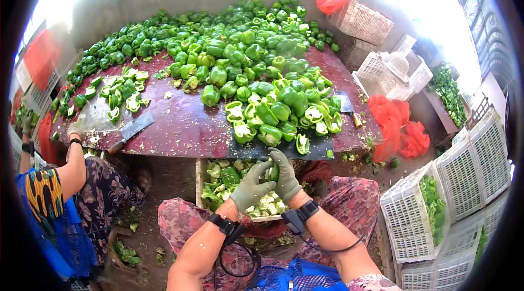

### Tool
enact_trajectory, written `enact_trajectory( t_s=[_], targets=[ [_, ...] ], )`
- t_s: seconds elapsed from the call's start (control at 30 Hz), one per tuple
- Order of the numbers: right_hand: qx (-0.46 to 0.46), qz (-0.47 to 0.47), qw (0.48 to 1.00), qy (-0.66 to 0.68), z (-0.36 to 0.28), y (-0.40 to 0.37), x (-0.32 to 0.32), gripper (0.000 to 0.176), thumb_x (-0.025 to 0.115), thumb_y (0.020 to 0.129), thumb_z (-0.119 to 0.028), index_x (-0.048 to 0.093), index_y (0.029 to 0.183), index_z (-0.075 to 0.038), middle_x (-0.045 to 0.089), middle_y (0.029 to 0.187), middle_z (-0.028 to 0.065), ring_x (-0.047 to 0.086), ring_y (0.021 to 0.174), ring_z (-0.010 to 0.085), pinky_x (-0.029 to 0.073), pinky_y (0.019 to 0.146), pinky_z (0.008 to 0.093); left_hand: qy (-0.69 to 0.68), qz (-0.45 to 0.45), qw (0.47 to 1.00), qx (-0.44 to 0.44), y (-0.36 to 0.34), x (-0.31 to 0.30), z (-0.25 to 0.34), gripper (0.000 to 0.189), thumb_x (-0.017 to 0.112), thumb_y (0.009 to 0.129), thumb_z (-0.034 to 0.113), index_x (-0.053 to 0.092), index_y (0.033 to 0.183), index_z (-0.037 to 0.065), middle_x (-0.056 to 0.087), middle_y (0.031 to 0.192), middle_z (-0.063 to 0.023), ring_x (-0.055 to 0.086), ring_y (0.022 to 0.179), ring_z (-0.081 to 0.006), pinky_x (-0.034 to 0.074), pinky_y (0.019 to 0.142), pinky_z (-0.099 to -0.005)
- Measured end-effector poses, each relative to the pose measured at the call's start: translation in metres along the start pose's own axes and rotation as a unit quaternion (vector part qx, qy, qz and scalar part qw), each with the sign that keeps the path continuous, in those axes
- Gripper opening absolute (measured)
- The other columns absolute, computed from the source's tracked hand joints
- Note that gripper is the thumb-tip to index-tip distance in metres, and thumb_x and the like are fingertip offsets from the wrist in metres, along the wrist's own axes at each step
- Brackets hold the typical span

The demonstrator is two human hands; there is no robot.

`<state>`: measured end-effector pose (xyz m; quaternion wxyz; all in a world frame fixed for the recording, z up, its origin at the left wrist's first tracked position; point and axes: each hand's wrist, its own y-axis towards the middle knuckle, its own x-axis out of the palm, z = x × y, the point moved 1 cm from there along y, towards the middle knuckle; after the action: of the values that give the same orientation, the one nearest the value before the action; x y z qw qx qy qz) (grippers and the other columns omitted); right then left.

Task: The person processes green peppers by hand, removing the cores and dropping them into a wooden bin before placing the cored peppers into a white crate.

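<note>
In grey-green gloves, my left hand (253,185) and my right hand (285,177) come together just below the table's front edge. Their fingers close around a piece of green bell pepper (274,172), most of which is hidden by the gloves. Beneath them stands a crate (199,186) of pale pepper cores and scraps, with some green pepper among them. Beyond my hands, halved bell peppers (270,135) lie piled on a dark mat (248,150), some cut side up. A knife (347,104) with a wooden handle lies at the right of that pile.
Whole peppers (218,48) heap across the back of the red table (180,122). At left, a co-worker's arm (75,165) reaches the table near a cleaver (137,126). White plastic crates (406,214) stand at right, some holding peppers. Red net bags (388,122) lie beside the table.
</note>
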<state>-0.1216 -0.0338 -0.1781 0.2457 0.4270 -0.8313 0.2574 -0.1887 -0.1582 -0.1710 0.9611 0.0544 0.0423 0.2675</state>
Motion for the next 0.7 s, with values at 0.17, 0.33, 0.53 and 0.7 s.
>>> enact_trajectory(
  t_s=[0.17, 0.33, 0.53, 0.7],
  targets=[
    [-0.263, -0.12, 0.828, -0.481, -0.002, -0.027, -0.002, 0.055, 0.061, 0.084, 0.003, 0.043, 0.134, -0.008, 0.055, 0.118, 0.0055, 0.055, 0.105, 0.0182, 0.046, 0.095, 0.0306, 0.161, -0.043, 0.985, -0.043, -0.003, -0.01, 0.034, 0.055, 0.071, 0.078, 0.016, 0.053, 0.128, 0.001, 0.052, 0.124, -0.0157, 0.054, 0.114, -0.0279, 0.046, 0.095, -0.0347],
    [-0.327, -0.167, 0.762, -0.533, -0.003, -0.03, -0.007, 0.058, 0.065, 0.082, 0.004, 0.042, 0.134, -0.006, 0.054, 0.123, 0.009, 0.054, 0.111, 0.0188, 0.044, 0.098, 0.0305, 0.177, -0.035, 0.983, -0.028, -0.004, -0.01, 0.022, 0.048, 0.074, 0.074, 0.026, 0.059, 0.11, -0.001, 0.059, 0.104, -0.0183, 0.06, 0.097, -0.028, 0.05, 0.084, -0.0354],
    [-0.141, -0.159, 0.93, -0.3, 0.016, -0.014, -0.028, 0.067, 0.069, 0.076, 0.007, 0.039, 0.134, -0.005, 0.052, 0.128, 0.0084, 0.054, 0.112, 0.0185, 0.046, 0.097, 0.0304, 0.096, -0.025, 0.995, 0.0, -0.012, -0.011, 0.024, 0.037, 0.073, 0.077, 0.014, 0.061, 0.111, 0.002, 0.061, 0.105, -0.0093, 0.059, 0.097, -0.0192, 0.048, 0.087, -0.0311],
    [0.071, -0.1, 0.977, 0.177, 0.024, -0.006, -0.007, 0.031, 0.059, 0.092, -0.024, 0.054, 0.118, -0.007, 0.064, 0.107, 0.0074, 0.062, 0.097, 0.0168, 0.051, 0.086, 0.0292, 0.194, 0.103, 0.972, 0.089, -0.017, -0.003, 0.02, 0.028, 0.069, 0.079, 0.01, 0.062, 0.105, 0.004, 0.061, 0.101, -0.0116, 0.06, 0.094, -0.0269, 0.049, 0.084, -0.034]
  ],
)
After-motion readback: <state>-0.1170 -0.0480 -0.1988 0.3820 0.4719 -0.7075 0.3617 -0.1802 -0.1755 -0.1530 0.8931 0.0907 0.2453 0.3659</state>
